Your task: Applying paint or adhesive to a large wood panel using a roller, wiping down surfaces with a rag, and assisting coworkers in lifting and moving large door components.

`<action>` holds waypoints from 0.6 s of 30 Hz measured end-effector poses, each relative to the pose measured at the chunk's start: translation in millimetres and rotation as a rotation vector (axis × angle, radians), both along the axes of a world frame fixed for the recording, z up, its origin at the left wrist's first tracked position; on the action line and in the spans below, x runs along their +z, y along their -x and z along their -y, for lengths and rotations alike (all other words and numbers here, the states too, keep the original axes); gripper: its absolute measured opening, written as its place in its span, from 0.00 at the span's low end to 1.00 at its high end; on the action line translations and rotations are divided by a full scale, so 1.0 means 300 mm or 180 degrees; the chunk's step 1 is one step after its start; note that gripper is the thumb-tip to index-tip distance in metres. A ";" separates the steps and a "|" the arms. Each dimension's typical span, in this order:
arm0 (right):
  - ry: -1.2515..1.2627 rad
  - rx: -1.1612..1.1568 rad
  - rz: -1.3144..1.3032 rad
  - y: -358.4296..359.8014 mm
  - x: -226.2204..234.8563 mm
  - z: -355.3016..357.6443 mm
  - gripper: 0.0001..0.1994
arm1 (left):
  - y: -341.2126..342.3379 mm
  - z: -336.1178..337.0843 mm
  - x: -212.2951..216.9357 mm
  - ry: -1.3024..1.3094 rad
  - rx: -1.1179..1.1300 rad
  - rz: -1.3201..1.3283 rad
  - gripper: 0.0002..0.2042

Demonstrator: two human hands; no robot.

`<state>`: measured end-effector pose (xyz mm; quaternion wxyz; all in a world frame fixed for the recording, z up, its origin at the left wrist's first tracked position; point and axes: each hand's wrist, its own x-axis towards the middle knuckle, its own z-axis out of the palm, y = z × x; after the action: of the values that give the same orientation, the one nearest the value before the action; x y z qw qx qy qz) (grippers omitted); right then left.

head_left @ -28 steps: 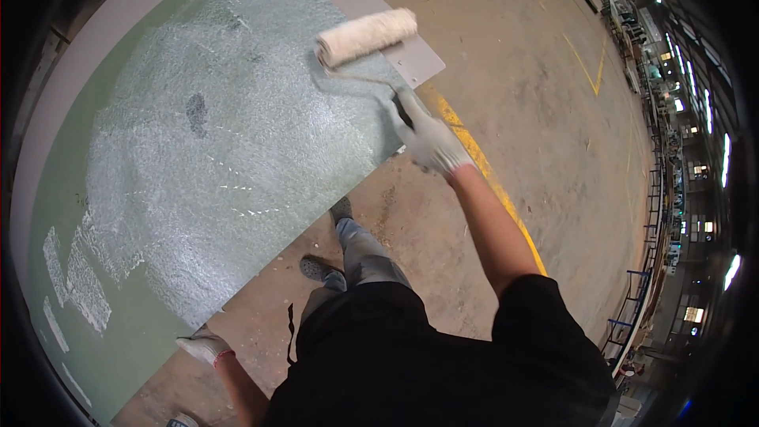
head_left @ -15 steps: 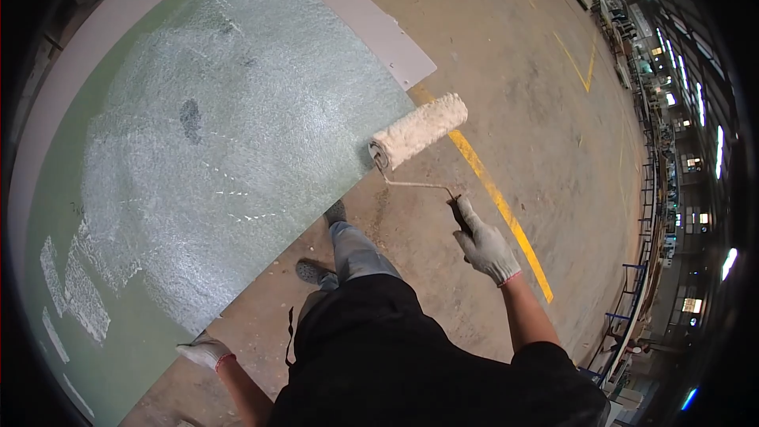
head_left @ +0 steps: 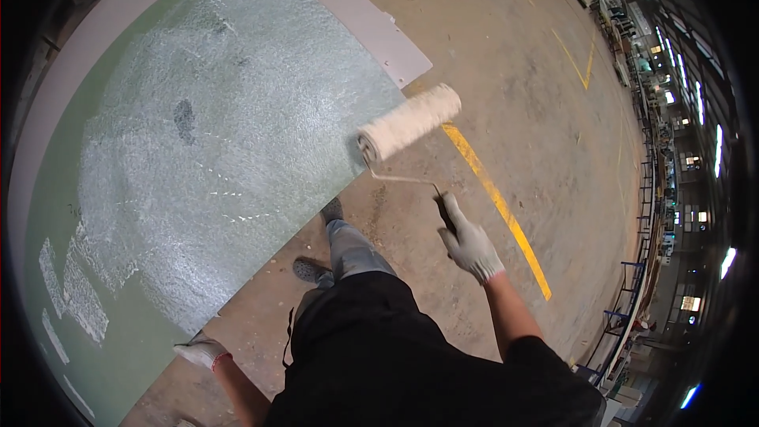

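In a white knit glove, my right hand (head_left: 472,247) is closed round the dark handle of a paint roller (head_left: 411,122). Its fluffy cream sleeve hangs over the right edge of a large green board (head_left: 103,372), with the far end out beyond it. Wet, whitish, glossy coating (head_left: 261,103) covers most of the board, with streaks on bare green at the lower left. My left hand (head_left: 203,351), also gloved, grips the board's near edge; part of its fingers is hidden there.
Beneath the green board, a pale pinkish sheet (head_left: 364,8) sticks out at the far side. A yellow line (head_left: 494,194) runs along the concrete floor (head_left: 506,55) at the right. My feet stand close to the board's edge. Blue metal racks (head_left: 624,300) line the far right.
My right hand and the paint roller have shifted a little left and up, toward the board. My left hand has stayed at the edge.
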<state>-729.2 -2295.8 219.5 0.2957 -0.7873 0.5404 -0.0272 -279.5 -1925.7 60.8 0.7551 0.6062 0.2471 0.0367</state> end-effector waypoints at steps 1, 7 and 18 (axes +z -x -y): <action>-0.0401 -0.0242 -0.0232 0.021 0.030 -0.029 0.38 | -0.001 0.005 0.004 0.0068 -0.0013 0.0054 0.31; -0.0675 -0.0407 -0.0179 -0.027 0.055 0.071 0.38 | 0.001 0.034 0.011 -0.0024 -0.0199 0.0186 0.33; -0.0888 -0.0724 0.0251 0.012 -0.064 -0.102 0.37 | 0.042 0.083 0.102 -0.0050 -0.0046 -0.0122 0.31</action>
<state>-732.8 -2265.3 200.3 0.4181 -0.6708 0.6124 -0.0161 -292.2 -1950.5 91.5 0.7457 0.6144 0.2568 0.0215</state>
